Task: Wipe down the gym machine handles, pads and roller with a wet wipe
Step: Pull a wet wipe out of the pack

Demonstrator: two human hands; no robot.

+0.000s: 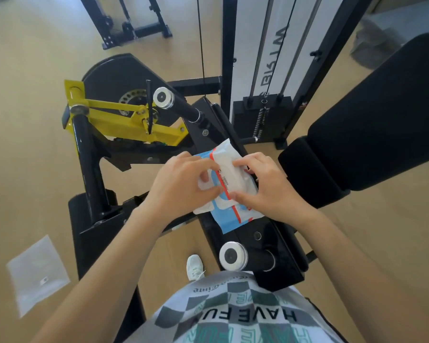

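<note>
Checkered shirt (233,315) nearest — left hand (181,184) and right hand (270,188) pinch wipe pack (234,180).

The left hand (181,181) and right hand (270,186) cover both sides of the white-and-blue soft plastic wet-wipe pack (229,180). The print between their fingers (243,162) is too small to read. Beyond the right fingers, the black padded backrest (382,115) is cut off by the frame edge.

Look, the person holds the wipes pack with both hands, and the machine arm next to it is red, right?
Not quite. The head view shows the left hand and right hand both holding the wipes pack, but the machine arm beside it is yellow, not red.
</note>
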